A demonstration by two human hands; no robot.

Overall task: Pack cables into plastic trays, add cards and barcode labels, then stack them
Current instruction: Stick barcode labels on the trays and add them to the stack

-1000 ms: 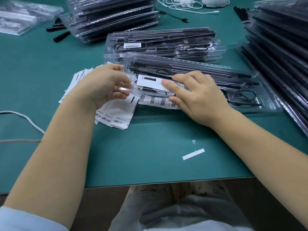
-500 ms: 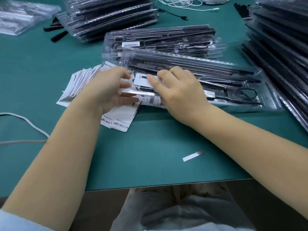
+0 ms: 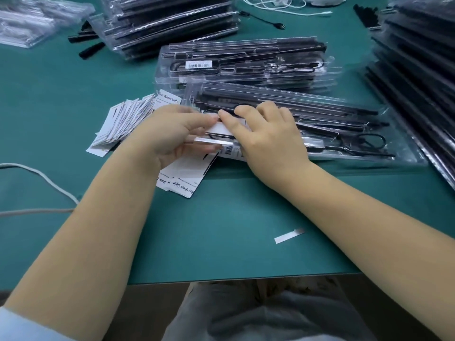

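The green tabletop [image 3: 221, 242] carries many things around the work place. At the far edge, towards the left, stands a tall stack of packed trays [image 3: 170, 23], and another dark stack [image 3: 418, 70] runs along the right edge. In the far left corner lie clear empty trays [image 3: 37, 20]. A white cord [image 3: 278, 3] lies at the far edge, and a grey cable [image 3: 37, 175] comes in from the left edge. A small white paper strip [image 3: 289, 235] lies alone near the front edge, well apart from the hands. A fanned pile of printed cards [image 3: 125, 121] lies left of the middle, partly hidden by the left hand.

In the middle there is a short stack of closed trays [image 3: 246, 62]; the top one has a barcode label [image 3: 198, 64] and black cables inside. In front of it, leaning on it, lies the clear plastic tray [image 3: 344, 124] that is worked on. It holds long black bars and a looped black cable [image 3: 369, 141]. Sheets of barcode labels [image 3: 230, 151] stick out from under its near left end.

Both hands meet at the left end of this tray. The left hand [image 3: 172, 134] has curled fingers and seems to hold the tray's clear edge. The right hand [image 3: 268, 136] lies on the tray, fingers bent and close together, with the thumb on a white card [image 3: 219, 129]. The fingertips of both hands touch
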